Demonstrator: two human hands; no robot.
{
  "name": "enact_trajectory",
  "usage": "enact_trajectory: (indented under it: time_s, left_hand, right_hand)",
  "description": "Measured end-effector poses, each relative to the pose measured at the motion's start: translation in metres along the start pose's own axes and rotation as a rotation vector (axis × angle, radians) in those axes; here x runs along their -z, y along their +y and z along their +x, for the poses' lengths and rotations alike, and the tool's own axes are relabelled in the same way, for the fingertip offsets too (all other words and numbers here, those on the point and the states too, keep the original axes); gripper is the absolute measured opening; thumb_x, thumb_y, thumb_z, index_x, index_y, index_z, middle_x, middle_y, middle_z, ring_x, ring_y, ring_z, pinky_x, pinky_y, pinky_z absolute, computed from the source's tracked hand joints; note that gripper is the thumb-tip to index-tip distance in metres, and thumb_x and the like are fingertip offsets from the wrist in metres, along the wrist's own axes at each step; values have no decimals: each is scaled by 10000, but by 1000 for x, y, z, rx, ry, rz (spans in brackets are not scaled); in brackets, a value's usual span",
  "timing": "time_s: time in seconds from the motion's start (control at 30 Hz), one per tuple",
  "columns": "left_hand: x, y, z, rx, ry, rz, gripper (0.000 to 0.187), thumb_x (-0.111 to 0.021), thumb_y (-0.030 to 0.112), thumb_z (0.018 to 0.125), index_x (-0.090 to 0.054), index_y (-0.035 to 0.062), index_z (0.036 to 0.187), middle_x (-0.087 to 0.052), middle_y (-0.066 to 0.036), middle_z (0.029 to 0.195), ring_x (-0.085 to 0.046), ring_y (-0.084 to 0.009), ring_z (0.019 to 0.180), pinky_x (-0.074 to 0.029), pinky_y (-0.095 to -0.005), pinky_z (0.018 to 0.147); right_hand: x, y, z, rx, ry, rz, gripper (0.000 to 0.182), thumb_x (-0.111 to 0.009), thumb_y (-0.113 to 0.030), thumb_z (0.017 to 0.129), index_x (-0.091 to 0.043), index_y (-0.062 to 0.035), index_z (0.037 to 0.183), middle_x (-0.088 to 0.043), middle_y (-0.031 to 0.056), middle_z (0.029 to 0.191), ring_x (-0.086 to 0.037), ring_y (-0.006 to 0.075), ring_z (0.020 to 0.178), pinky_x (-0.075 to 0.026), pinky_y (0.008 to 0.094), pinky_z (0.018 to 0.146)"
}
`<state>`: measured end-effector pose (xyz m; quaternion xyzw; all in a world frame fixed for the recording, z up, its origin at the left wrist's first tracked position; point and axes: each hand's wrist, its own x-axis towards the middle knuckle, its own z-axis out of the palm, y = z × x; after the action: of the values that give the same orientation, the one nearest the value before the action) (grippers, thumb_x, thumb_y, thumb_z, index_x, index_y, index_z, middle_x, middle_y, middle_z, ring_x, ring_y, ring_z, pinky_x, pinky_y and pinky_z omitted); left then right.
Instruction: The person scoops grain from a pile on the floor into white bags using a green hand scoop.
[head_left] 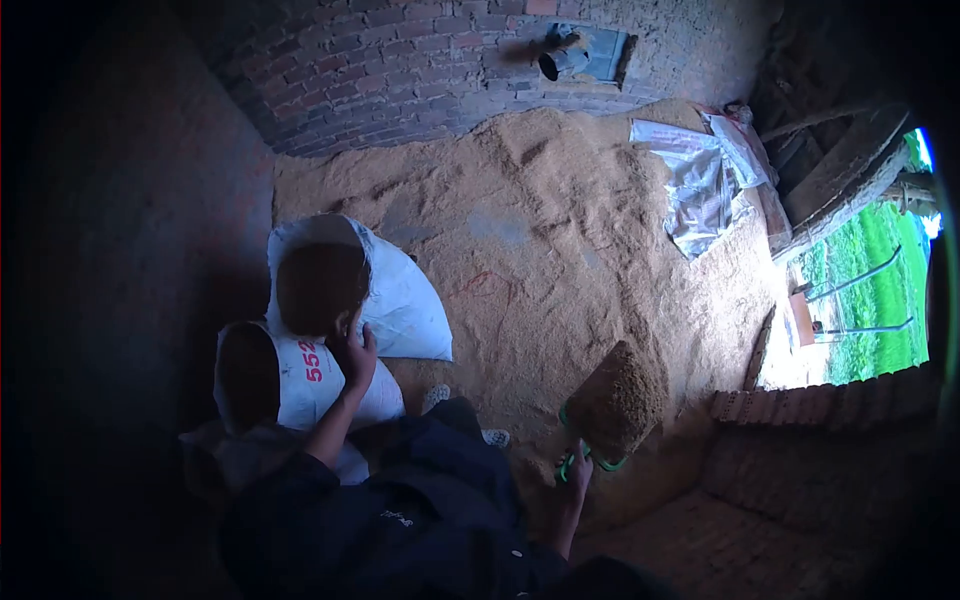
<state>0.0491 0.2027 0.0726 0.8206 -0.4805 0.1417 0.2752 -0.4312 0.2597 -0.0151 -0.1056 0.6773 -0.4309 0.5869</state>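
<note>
My left hand (355, 352) grips the rim of a white woven sack (412, 300), whose dark, round mouth faces me. In my right hand (576, 470) is the green handle of a scoop (608, 464), heaped with brown, grainy material (625, 405) that hides most of its body. The scoop is over the lower right part of a large pile of tan, loose material (470, 225), which looks like husks or sawdust. Beside the first sack, nearer to me, stands a second white sack (300, 375) with red digits, its mouth also open.
Empty-looking plastic sacks (700, 190) lie on the pile at the back right. A brick wall (380, 75) with a protruding pipe (562, 62) closes the far side. At right, a bright opening (850, 300) shows greenery above a low brick ledge (800, 405).
</note>
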Motion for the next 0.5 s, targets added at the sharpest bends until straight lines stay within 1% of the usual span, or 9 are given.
enact_trajectory:
  time_s: [0.07,0.13,0.2,0.23,0.27,0.3,0.4,0.47,0.5]
  left_hand:
    - [4,-21,-1,98,14,-30,428,-604,238,870,-540,121,1276,-503,-169,1257,-444,-338,1210,-316,-488,1001]
    - [7,-45,0,77,24,3,477,-610,296,875,-514,100,1300,-483,-176,1293,-428,-347,1229,-297,-523,1017]
    - [10,-67,4,56,-97,-29,539,-626,360,861,-503,94,1313,-474,-175,1312,-425,-352,1239,-275,-532,1039]
    - [11,-73,2,1,-156,-2,550,-635,383,851,-516,71,1289,-485,-176,1295,-432,-353,1224,-277,-522,1035]
    - [12,-78,4,-54,-213,23,566,-645,406,842,-528,48,1265,-496,-176,1277,-439,-354,1210,-280,-513,1030]
    - [6,-84,3,-72,-282,-36,575,-661,433,822,-557,30,1219,-526,-171,1250,-455,-350,1202,-253,-533,1042]
    - [-1,-91,4,-90,-331,-155,462,-661,384,829,-610,49,1144,-618,-161,1113,-544,-313,1117,-323,-485,1024]
    - [-3,-95,0,-64,-357,-171,374,-669,307,826,-632,54,1099,-642,-150,1063,-571,-311,1074,-369,-465,990]
    - [-3,-96,-1,-65,-351,-186,295,-677,222,808,-650,49,1046,-649,-147,1031,-576,-309,1056,-390,-464,958]
  right_hand:
    - [-31,-16,-4,5,-89,-75,314,-614,-340,908,-550,-40,839,-513,37,663,-510,151,475,-428,284,421]
    - [-71,-34,-11,10,-124,-203,296,-615,-333,907,-558,-46,861,-529,39,689,-514,145,492,-429,279,433]
    - [-125,-70,-52,13,-173,-227,290,-619,-328,903,-560,-45,892,-539,42,725,-525,139,522,-434,277,448]
    - [-144,-76,-60,7,-182,-255,290,-619,-328,903,-560,-45,892,-539,42,725,-525,139,522,-434,277,448]
    - [-163,-81,-66,21,-254,-259,277,-620,-316,904,-556,-47,918,-541,43,743,-526,136,535,-433,276,452]
    - [-179,-82,-69,32,-323,-260,268,-620,-304,906,-551,-48,945,-544,45,762,-527,132,548,-431,276,456]
    - [-232,-86,-76,4,-442,-269,262,-634,-280,900,-548,-35,942,-556,56,767,-533,136,529,-435,281,439]
    - [-265,-93,-86,-4,-503,-311,256,-636,-274,899,-545,-40,950,-555,56,767,-534,135,530,-436,280,437]
    - [-283,-96,-90,-8,-559,-338,250,-638,-269,898,-542,-46,958,-554,56,767,-534,134,531,-436,278,435]
